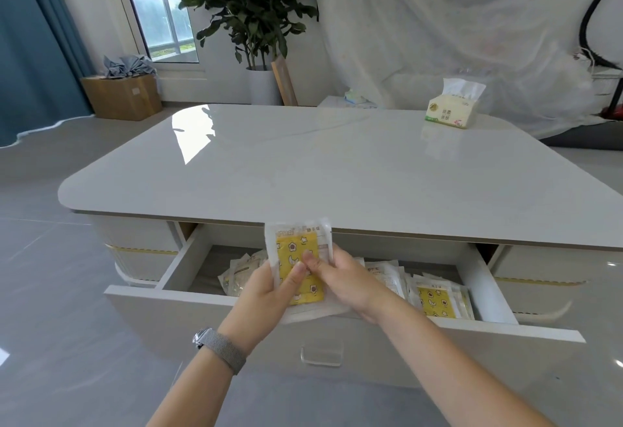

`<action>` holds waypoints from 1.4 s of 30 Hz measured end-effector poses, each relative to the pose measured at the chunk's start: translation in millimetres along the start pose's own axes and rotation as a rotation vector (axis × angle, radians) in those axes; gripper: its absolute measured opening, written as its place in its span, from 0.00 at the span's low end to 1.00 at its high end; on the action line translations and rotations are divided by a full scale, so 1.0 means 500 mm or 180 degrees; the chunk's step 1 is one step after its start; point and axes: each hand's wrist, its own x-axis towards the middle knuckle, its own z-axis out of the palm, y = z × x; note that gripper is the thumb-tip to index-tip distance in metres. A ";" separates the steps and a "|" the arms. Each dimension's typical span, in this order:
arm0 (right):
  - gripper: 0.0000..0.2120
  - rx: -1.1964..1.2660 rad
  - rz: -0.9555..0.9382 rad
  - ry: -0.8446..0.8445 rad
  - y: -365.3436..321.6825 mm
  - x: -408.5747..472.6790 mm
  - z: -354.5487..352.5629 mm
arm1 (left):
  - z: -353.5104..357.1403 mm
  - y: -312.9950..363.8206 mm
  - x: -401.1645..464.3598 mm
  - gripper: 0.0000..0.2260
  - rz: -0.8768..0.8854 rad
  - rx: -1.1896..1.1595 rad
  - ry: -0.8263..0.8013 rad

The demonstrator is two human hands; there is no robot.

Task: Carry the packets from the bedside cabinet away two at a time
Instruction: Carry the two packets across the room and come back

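Note:
A yellow-patterned packet in clear wrap [296,251] is held upright above the open drawer [202,305] of the white cabinet [303,170]. My left hand [269,291] grips its lower left side, thumb on the front. My right hand [340,275] pinches its right edge, where a second clear packet edge shows behind. Several more packets lie in the drawer: a pile at the left [239,275] and a row at the right [435,298].
A tissue pack [451,106] stands on the cabinet top at the far right. Behind are a potted plant [256,22], a cardboard box [124,96] and plastic sheeting. A clear handle [322,356] is on the drawer front. Grey floor lies to the left.

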 end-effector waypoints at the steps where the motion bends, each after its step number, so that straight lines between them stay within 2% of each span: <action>1: 0.20 0.0084 0.0018 0.0052 0.006 0.011 -0.004 | -0.002 -0.008 0.003 0.14 -0.0018 0.0109 -0.0087; 4: 0.23 -0.0197 0.0023 0.0227 0.011 0.020 -0.041 | -0.017 -0.028 0.010 0.21 0.0120 0.1039 -0.0246; 6: 0.34 -0.0702 0.0116 0.0430 0.019 0.019 -0.083 | -0.022 -0.033 0.011 0.15 0.0210 0.1768 -0.0225; 7: 0.37 -0.0881 0.0197 0.0496 0.027 0.017 -0.108 | -0.023 -0.032 0.010 0.12 0.0244 0.1997 -0.0238; 8: 0.33 -0.0939 0.0289 0.0563 0.039 0.015 -0.135 | -0.026 -0.034 0.008 0.12 0.0218 0.2178 -0.0286; 10: 0.16 -0.1070 0.0559 0.0730 0.074 0.008 -0.179 | -0.030 -0.042 0.009 0.16 0.0125 0.2509 -0.0436; 12: 0.11 -0.1809 0.0890 0.0915 0.103 0.008 -0.208 | -0.030 -0.049 0.014 0.16 0.0055 0.2768 -0.0532; 14: 0.14 -0.2507 0.1143 0.1062 0.121 0.015 -0.217 | -0.029 -0.054 0.014 0.12 0.0083 0.2859 -0.0513; 16: 0.19 -0.2639 0.1340 0.1293 0.133 0.028 -0.218 | -0.029 -0.058 0.015 0.11 0.0176 0.2870 -0.0484; 20: 0.19 -0.2742 0.1718 0.1823 0.138 0.040 -0.218 | -0.029 -0.057 0.016 0.12 0.0182 0.2892 -0.0501; 21: 0.21 -0.2765 0.1825 0.1860 0.143 0.042 -0.221 | -0.030 -0.058 0.017 0.12 0.0186 0.2898 -0.0507; 23: 0.26 -0.2796 0.1981 0.1855 0.148 0.044 -0.225 | -0.032 -0.060 0.018 0.12 0.0220 0.2902 -0.0525; 25: 0.26 -0.2896 0.2028 0.1841 0.149 0.046 -0.224 | -0.033 -0.063 0.018 0.13 0.0247 0.2918 -0.0540; 28: 0.24 -0.3047 0.2004 0.1914 0.139 0.042 -0.215 | -0.032 -0.064 0.017 0.20 0.0203 0.2915 -0.0551; 33: 0.27 -0.3292 0.2131 0.1763 0.134 0.039 -0.209 | -0.031 -0.071 0.018 0.16 0.0299 0.3016 -0.0486; 36: 0.29 -0.3308 0.2221 0.1732 0.131 0.037 -0.203 | -0.031 -0.072 0.015 0.24 0.0236 0.2999 -0.0527; 37: 0.30 -0.3320 0.2209 0.1776 0.128 0.035 -0.201 | -0.031 -0.071 0.014 0.25 0.0230 0.3009 -0.0534; 39: 0.29 -0.3444 0.2098 0.1857 0.122 0.031 -0.197 | -0.029 -0.068 0.012 0.19 0.0276 0.3082 -0.0494; 41: 0.22 -0.3514 0.1693 0.1901 0.117 0.027 -0.195 | -0.028 -0.064 0.011 0.16 0.0316 0.3134 -0.0465; 42: 0.18 -0.3442 0.1287 0.1914 0.116 0.024 -0.195 | -0.028 -0.063 0.010 0.16 0.0320 0.3140 -0.0457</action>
